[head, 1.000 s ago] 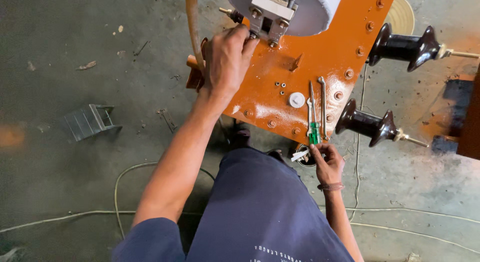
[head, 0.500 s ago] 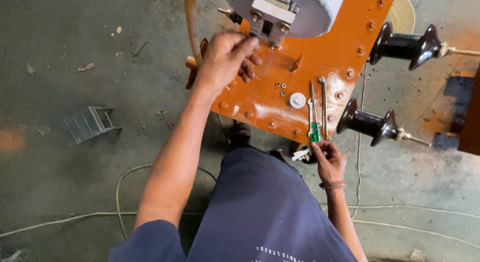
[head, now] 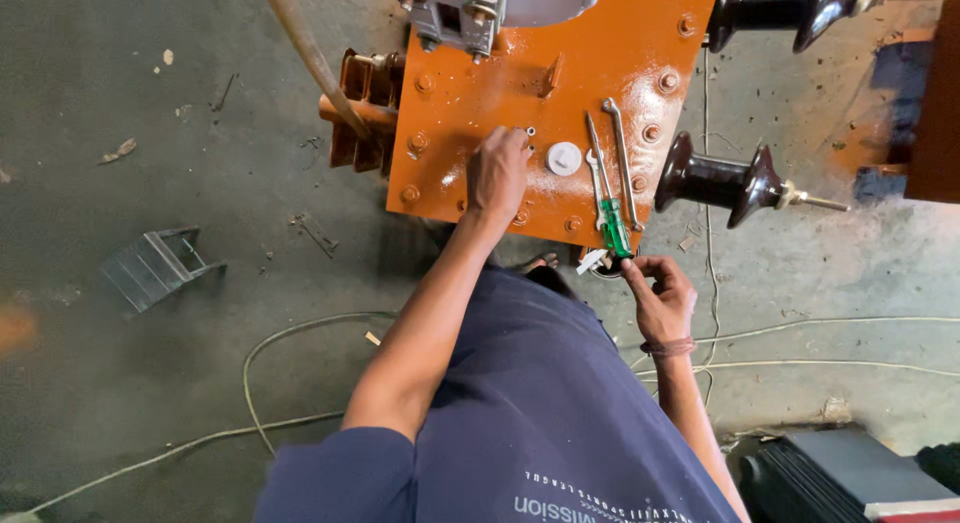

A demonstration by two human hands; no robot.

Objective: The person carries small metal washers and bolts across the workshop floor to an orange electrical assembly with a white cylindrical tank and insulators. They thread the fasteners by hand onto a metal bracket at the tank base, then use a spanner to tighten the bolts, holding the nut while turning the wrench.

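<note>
Resting on the orange plate (head: 610,73), left hand (head: 497,173) looks loosely closed; right hand (head: 660,298) at 4 o'clock pinches something small, maybe a nut.

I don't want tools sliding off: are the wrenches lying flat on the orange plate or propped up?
Flat. Both wrenches lie lengthwise on the orange plate, beside the green screwdriver, with no end raised.

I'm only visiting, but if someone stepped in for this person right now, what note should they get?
Left hand: resting on the orange metal plate, fingers by a small white piece.
Right hand: at the plate's near edge, pinching something small; what it is cannot be told.
On the plate: two spanners, green-handled screwdriver, white round cap.
Bolts sit along the plate's edges; their tightness cannot be judged.
</note>
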